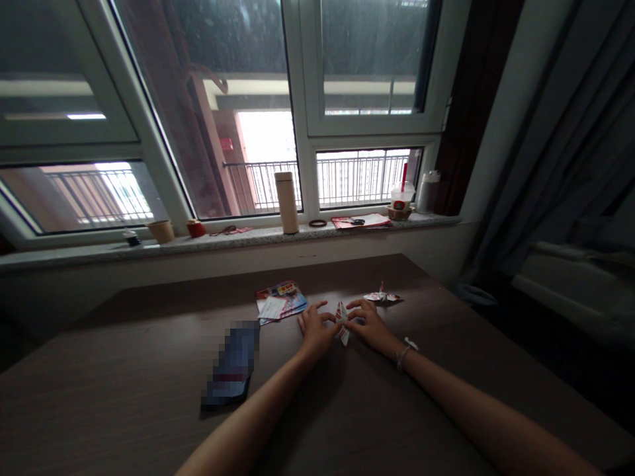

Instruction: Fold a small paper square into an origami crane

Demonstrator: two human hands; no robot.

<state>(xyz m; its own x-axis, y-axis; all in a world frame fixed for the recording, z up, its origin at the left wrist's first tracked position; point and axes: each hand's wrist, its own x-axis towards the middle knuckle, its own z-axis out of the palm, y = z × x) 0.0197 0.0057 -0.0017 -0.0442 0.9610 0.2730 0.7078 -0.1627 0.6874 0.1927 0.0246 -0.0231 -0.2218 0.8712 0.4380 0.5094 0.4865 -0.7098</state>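
Between my two hands is a small piece of folded paper (340, 312), white with red print, narrow and pointed at both ends. My left hand (317, 326) pinches its left side with thumb and forefinger, the other fingers resting toward the tabletop. From the right, my right hand (371, 325) grips the opposite side the same way, a pale band around its wrist. Just beyond my right hand sits a folded paper crane (383, 296) with spread wings. Close to my left fingers lies a stack of printed paper (282, 301) with a white slip on top.
A dark phone (231, 367), partly pixelated, lies left on the brown table (139, 357). Along the windowsill (238, 238) stand a beige flask (286, 203), a paper cup (161, 231), a drink cup with a red straw (401, 195), and red papers with scissors (358, 222).
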